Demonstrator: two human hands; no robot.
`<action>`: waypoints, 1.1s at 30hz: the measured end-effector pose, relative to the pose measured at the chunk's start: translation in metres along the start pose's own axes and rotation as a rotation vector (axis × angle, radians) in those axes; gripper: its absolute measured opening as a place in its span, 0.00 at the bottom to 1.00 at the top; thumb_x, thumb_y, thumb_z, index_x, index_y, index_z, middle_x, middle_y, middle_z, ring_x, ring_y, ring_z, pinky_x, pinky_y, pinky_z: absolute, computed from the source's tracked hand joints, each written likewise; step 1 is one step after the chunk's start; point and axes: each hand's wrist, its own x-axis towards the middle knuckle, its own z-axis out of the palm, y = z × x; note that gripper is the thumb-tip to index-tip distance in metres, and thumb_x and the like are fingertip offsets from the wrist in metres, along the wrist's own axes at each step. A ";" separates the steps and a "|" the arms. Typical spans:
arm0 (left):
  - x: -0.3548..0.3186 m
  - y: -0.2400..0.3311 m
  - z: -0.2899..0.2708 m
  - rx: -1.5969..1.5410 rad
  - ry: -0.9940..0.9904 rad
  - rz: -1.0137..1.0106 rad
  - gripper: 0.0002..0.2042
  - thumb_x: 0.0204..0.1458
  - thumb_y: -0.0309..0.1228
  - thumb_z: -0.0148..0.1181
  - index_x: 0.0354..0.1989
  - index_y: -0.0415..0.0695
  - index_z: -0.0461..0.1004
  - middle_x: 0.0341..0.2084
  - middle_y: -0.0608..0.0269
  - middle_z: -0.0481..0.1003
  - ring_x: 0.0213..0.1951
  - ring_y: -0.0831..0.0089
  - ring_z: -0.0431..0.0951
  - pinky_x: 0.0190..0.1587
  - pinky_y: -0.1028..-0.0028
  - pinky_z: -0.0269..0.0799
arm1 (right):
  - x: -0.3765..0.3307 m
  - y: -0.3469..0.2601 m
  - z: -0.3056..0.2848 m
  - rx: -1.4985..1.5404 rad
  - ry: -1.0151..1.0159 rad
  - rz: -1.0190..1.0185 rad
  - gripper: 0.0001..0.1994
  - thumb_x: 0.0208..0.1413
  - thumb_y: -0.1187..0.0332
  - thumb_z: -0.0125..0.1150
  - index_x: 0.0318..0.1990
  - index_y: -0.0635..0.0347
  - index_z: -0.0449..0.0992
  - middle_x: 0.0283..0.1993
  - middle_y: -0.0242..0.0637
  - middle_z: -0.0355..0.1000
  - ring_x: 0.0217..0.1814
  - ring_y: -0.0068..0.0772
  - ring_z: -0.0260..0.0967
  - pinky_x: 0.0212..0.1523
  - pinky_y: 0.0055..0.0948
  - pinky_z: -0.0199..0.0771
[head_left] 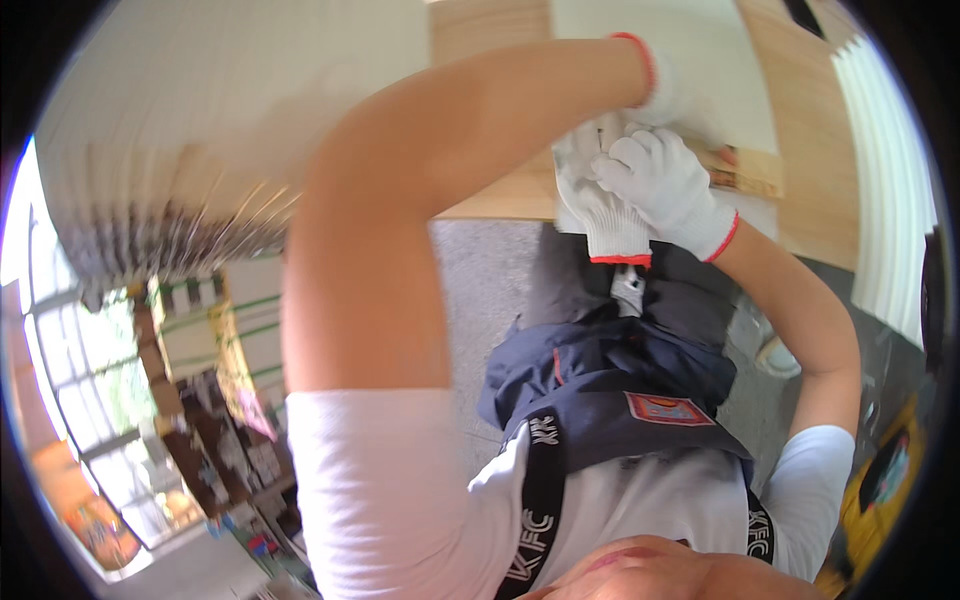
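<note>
Both my hands wear white knit gloves with red cuffs and meet above the table edge. My left hand (672, 92) reaches across from the left; its fingers are blurred and mostly hidden. Just below it, my right hand (668, 185) is closed, its curled fingers pressed against a loose white knit glove (615, 228). That glove's ribbed, red-edged cuff hangs toward me over the table edge, above my lap. Its upper part is partly covered by my right fingers.
The wooden table (825, 190) carries pale sheets (700, 40). A large whitish blurred mass with a fringed edge (190, 205) fills the upper left. White corrugated material (885, 190) stands at the right. Shelves with boxes (225, 440) are at the lower left, a yellow object (885, 490) at the lower right.
</note>
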 end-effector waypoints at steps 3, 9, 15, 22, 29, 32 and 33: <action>0.004 0.019 -0.003 -0.025 0.007 -0.020 0.33 0.46 0.47 0.64 0.63 0.56 0.67 0.43 0.59 0.77 0.44 0.61 0.79 0.47 0.65 0.73 | 0.042 -0.030 0.021 0.129 -0.316 0.076 0.08 0.50 0.63 0.58 0.37 0.47 0.77 0.37 0.31 0.73 0.41 0.33 0.73 0.34 0.33 0.73; 0.005 0.025 0.002 -0.066 0.037 -0.038 0.35 0.44 0.37 0.66 0.65 0.60 0.65 0.49 0.58 0.75 0.46 0.60 0.79 0.49 0.65 0.73 | -0.002 -0.006 -0.011 0.120 -0.013 0.055 0.10 0.47 0.65 0.63 0.39 0.49 0.76 0.39 0.31 0.71 0.39 0.37 0.70 0.40 0.37 0.69; -0.006 0.024 0.007 0.048 0.038 -0.004 0.39 0.41 0.27 0.69 0.67 0.65 0.63 0.54 0.58 0.72 0.48 0.59 0.78 0.52 0.64 0.72 | -0.154 0.098 -0.078 -0.001 -0.102 0.162 0.12 0.48 0.66 0.66 0.41 0.51 0.79 0.35 0.31 0.71 0.34 0.38 0.68 0.35 0.38 0.65; -0.022 0.054 -0.018 -0.194 -0.041 -0.399 0.30 0.51 0.28 0.64 0.63 0.66 0.67 0.57 0.58 0.71 0.50 0.58 0.78 0.51 0.65 0.74 | -0.142 0.108 -0.139 -0.332 -0.224 0.474 0.10 0.49 0.62 0.65 0.39 0.50 0.79 0.38 0.33 0.73 0.38 0.39 0.70 0.39 0.37 0.67; -0.025 0.076 0.056 0.659 0.315 -0.359 0.16 0.58 0.33 0.53 0.55 0.58 0.74 0.45 0.61 0.77 0.51 0.64 0.78 0.48 0.62 0.76 | -0.098 0.075 -0.082 0.216 -0.385 0.457 0.19 0.54 0.54 0.61 0.55 0.37 0.75 0.54 0.33 0.72 0.61 0.46 0.61 0.59 0.56 0.57; -0.052 0.112 0.088 0.237 0.736 -0.159 0.19 0.58 0.28 0.52 0.59 0.50 0.70 0.55 0.61 0.70 0.59 0.58 0.70 0.60 0.63 0.68 | -0.135 0.105 -0.082 0.200 -0.419 0.442 0.21 0.56 0.52 0.59 0.58 0.28 0.73 0.56 0.33 0.70 0.66 0.54 0.54 0.60 0.66 0.49; -0.061 0.120 0.107 -0.202 0.871 -0.145 0.20 0.59 0.27 0.52 0.61 0.47 0.68 0.59 0.59 0.68 0.61 0.56 0.68 0.64 0.62 0.66 | -0.137 0.107 -0.083 0.134 -0.442 0.460 0.21 0.56 0.54 0.58 0.59 0.26 0.73 0.58 0.34 0.69 0.67 0.56 0.52 0.60 0.67 0.47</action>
